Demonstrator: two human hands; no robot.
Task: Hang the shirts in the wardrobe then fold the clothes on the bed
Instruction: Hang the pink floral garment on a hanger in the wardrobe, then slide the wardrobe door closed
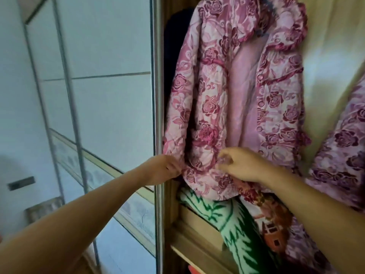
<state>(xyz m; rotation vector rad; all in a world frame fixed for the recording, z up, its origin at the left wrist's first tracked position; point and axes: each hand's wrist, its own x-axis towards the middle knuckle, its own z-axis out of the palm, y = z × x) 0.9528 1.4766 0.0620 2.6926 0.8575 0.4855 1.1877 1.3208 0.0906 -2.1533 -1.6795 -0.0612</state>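
At the wardrobe (197, 232), left hand (165, 169) and right hand (242, 165) pinch the lower hem of the floral jacket (207, 99).

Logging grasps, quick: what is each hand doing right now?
Left hand: grips the lower edge of the floral jacket.
Right hand: pinches the floral jacket at its hem.

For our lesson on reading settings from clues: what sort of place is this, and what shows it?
Probably a bedroom, at an open wardrobe: a pink rose-patterned jacket hangs inside, a folded green-and-white blanket sits beneath it, and a sliding door stands at the left.
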